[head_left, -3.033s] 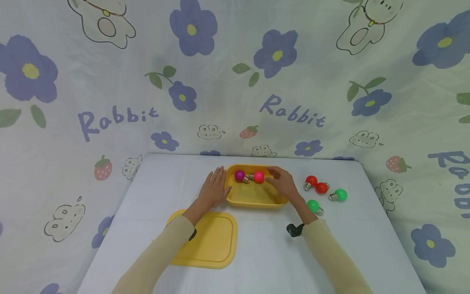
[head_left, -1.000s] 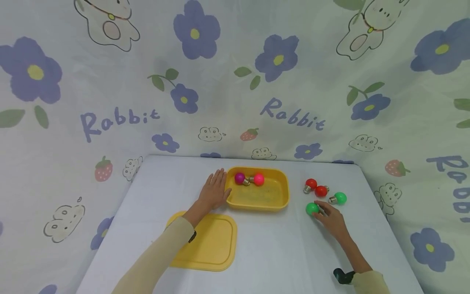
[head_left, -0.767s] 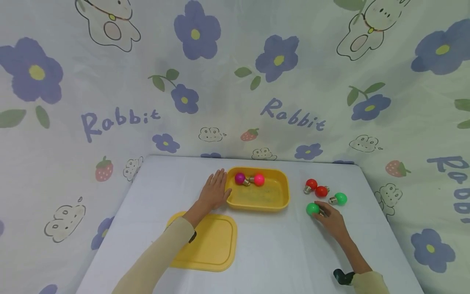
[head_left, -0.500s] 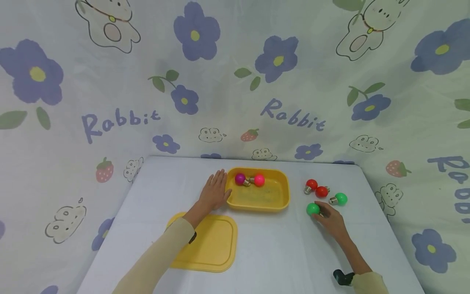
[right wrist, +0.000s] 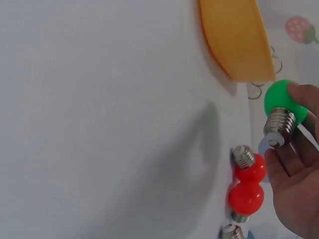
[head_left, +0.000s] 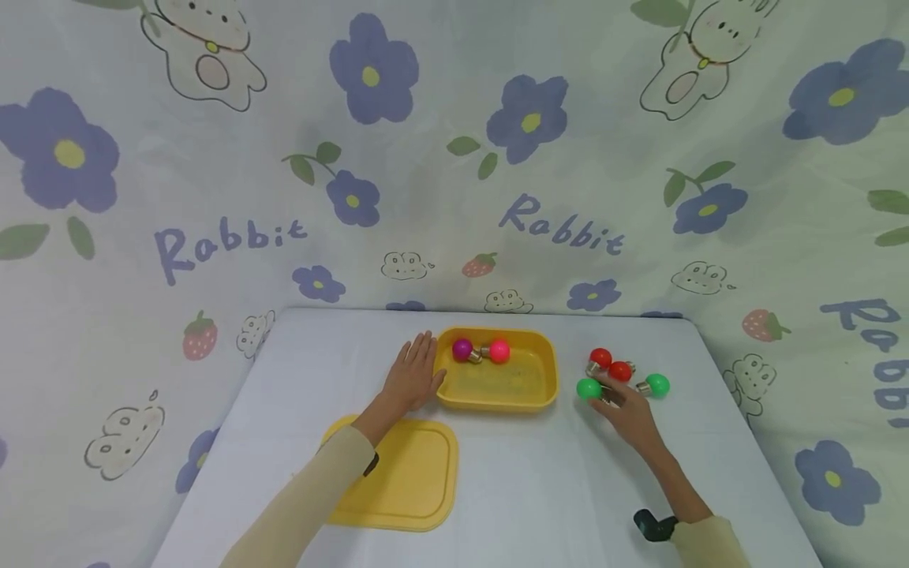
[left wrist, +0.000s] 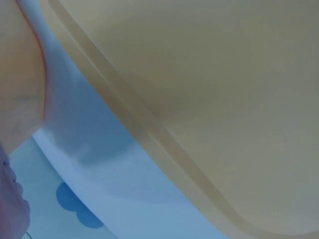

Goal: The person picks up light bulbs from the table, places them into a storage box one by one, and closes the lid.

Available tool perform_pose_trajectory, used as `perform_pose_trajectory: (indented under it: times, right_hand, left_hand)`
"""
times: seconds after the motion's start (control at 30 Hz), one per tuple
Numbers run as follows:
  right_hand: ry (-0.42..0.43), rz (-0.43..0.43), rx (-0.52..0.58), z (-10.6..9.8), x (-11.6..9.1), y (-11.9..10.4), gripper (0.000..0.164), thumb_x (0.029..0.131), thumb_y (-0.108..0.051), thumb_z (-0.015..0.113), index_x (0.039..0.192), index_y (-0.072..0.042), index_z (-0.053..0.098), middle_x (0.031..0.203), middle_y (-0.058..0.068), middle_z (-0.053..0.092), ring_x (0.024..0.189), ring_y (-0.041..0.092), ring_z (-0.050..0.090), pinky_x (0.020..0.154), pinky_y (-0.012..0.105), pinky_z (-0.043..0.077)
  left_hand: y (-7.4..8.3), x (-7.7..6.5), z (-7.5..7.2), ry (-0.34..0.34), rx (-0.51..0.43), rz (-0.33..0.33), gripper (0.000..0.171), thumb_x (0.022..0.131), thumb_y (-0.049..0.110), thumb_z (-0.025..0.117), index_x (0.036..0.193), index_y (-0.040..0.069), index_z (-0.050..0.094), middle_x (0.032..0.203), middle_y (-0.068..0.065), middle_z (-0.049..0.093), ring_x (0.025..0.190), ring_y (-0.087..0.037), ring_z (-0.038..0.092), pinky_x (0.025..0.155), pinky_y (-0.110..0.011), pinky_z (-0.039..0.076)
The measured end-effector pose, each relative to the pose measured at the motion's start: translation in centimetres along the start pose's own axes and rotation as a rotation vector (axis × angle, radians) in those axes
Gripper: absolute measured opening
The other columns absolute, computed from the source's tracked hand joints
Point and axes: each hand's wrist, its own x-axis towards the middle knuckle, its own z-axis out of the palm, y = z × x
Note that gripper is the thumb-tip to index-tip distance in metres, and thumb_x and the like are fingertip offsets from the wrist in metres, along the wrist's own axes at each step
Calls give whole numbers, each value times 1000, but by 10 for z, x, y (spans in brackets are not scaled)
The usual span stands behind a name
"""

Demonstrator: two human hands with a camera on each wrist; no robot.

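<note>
Between thumb and fingers, my right hand point(head_left: 626, 410) pinches a green light bulb point(head_left: 589, 389) by its round end. In the right wrist view, that green bulb point(right wrist: 280, 107) is off the table, its silver screw base pointing down toward the palm. My left hand point(head_left: 408, 375) lies with straight fingers along the left side of the yellow box point(head_left: 497, 407). Inside the box are a purple bulb point(head_left: 462, 349) and a pink bulb point(head_left: 500, 351), bases facing each other. The left wrist view shows mostly the yellow lid point(left wrist: 224, 99), with part of the hand at the left edge.
Two red bulbs point(head_left: 600, 358) lie touching just behind my right hand. Another green bulb point(head_left: 658, 385) rests to their right. The flat yellow lid point(head_left: 408, 481) lies under my left forearm, nearer the front. A patterned cloth point(head_left: 440, 158) hangs behind the white table point(head_left: 525, 489).
My right hand left the box, reached the nearer green bulb and pinched it. It has now lifted it slightly up and left. The left hand has stayed at the box.
</note>
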Motion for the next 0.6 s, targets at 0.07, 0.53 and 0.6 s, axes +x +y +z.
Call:
perform_pose_trajectory:
  times: [0.07, 0.53, 0.6]
  right_hand:
    - [-1, -26, 1, 3, 4, -6, 53, 88, -3, 76, 137, 3, 57, 135, 22, 59, 121, 41, 58, 96, 41, 47]
    - [-31, -71, 47, 29, 27, -51, 49, 90, -8, 75, 135, 1, 60, 132, 21, 61, 121, 39, 59, 95, 45, 50]
    - [-30, -61, 41, 34, 32, -57, 49, 90, -9, 75, 135, 0, 60, 133, 20, 61, 122, 38, 58, 95, 45, 50]
  left_hand:
    - [1, 0, 0, 5, -3, 0, 72, 107, 44, 36, 156, -6, 19, 163, -21, 15, 151, -34, 12, 121, -47, 9]
    - [0, -1, 0, -9, 21, 5, 72, 107, 44, 33, 156, -6, 17, 164, -21, 13, 151, -34, 11, 120, -48, 12]
    - [0, 0, 0, -8, 17, 7, 71, 107, 43, 34, 156, -6, 17, 164, -21, 13, 151, -34, 11, 120, -47, 11]
